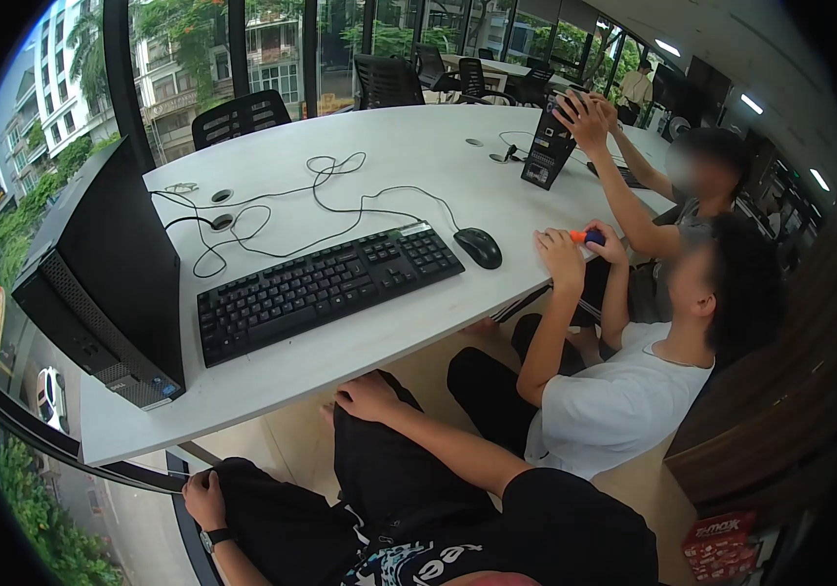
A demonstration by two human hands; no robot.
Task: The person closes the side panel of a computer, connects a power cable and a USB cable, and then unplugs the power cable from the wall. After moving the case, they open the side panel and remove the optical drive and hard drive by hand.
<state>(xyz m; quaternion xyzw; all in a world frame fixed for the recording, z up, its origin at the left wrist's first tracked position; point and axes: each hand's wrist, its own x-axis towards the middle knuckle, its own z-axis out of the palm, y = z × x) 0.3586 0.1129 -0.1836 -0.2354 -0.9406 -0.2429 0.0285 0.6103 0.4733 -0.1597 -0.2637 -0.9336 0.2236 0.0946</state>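
Note:
My left hand, with a dark watch at the wrist, rests over my left knee, its fingers loosely bent and holding nothing. On my other knee lies my right hand, fingers relaxed over the black trousers. In front of me on the white table are a black keyboard and, to its right, a black mouse. A black desktop computer case stands upright at the table's left end. Neither hand touches these things.
A person in a white shirt beside me holds an orange and dark blue object, perhaps a screwdriver. Farther along, another person's hands touch a second computer case. Cables lie looped on the table.

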